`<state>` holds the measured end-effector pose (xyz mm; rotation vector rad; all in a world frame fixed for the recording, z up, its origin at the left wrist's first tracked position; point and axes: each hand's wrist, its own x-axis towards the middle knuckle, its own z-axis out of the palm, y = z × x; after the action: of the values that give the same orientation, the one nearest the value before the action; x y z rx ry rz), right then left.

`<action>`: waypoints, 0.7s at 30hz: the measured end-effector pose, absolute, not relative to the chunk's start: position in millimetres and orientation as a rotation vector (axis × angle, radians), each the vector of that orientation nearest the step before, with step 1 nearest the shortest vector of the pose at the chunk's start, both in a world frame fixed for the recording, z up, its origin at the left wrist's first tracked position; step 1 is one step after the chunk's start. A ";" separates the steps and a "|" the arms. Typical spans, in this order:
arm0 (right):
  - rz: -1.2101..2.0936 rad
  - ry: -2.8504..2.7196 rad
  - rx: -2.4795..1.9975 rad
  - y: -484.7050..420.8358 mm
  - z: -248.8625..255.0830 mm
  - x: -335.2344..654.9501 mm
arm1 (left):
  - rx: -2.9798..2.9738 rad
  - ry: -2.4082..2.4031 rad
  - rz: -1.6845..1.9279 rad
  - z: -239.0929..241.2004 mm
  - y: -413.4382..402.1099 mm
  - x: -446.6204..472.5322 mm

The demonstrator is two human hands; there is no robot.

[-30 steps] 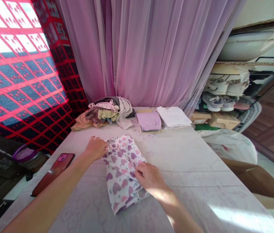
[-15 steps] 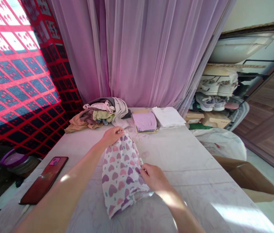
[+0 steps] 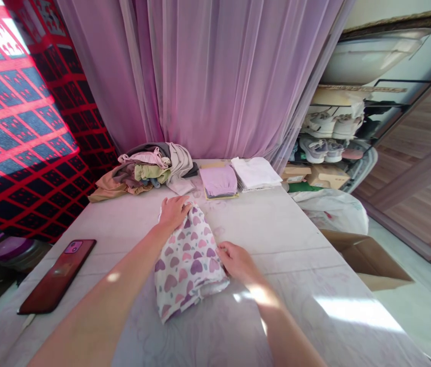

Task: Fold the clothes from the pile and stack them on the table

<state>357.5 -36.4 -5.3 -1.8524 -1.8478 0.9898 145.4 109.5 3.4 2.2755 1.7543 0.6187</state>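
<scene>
A white garment (image 3: 188,260) printed with purple and pink hearts lies folded lengthwise on the table, its wider, gathered end nearest me. My left hand (image 3: 174,211) is at its narrow far end, palm down, with the fingers bent over the fabric. At the right edge, my right hand (image 3: 237,261) pinches the cloth between thumb and fingers. Both hands stay low, close to the tabletop. The fabric under the left palm is hidden. Whether the garment is shorts or something else, I cannot tell.
Behind the garment lie a rumpled clothes pile (image 3: 149,171), a folded lilac stack (image 3: 218,181) and a folded white stack (image 3: 257,173). A red phone (image 3: 58,275) with a cable rests at the left. Beyond the table's right edge stand an open cardboard box (image 3: 368,260) and a shoe rack (image 3: 326,142).
My left hand has gone from a raised pinch at the garment's far end to lying lower and flatter over it. The garment's near end has drawn in. The whole view has shifted slightly.
</scene>
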 end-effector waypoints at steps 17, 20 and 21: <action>1.036 -1.767 -1.732 -47.8 -6.7 369.2 | 2.519 1.519 0.547 -21.6 -3.5 87.4; 0.917 -1.800 -1.706 -55.1 -6.7 371.6 | 2.488 1.520 0.574 -26.3 -6.6 86.1; 0.876 -1.799 -1.712 -58.2 -6.4 372.9 | 2.484 1.519 0.618 -27.3 -8.9 85.9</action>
<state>372.9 -58.2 -6.4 -1.7122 -1.7990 0.8758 85.9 -8.9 -27.3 2.4842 1.5191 0.6184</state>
